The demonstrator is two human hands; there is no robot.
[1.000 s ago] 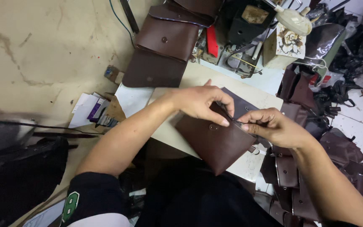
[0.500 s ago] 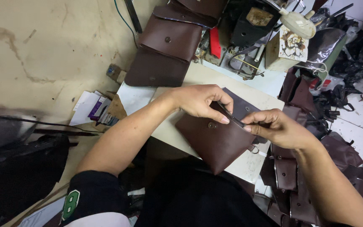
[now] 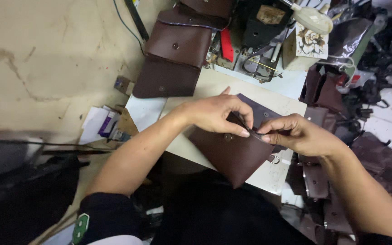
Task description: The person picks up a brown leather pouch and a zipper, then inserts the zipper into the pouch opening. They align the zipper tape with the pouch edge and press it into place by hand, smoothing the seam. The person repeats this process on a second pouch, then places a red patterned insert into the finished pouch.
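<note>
On the worktable point(image 3: 214, 86), your left hand point(image 3: 214, 113) and right hand point(image 3: 298, 134) pinch the brown pouch point(image 3: 234, 154) at its opening; contents hidden.

Both forearms are bare — the left hand point(image 3: 214, 113) and right hand point(image 3: 302, 136) ungloved (no rings show). Black short sleeves; a green patch marks the left one.
</note>
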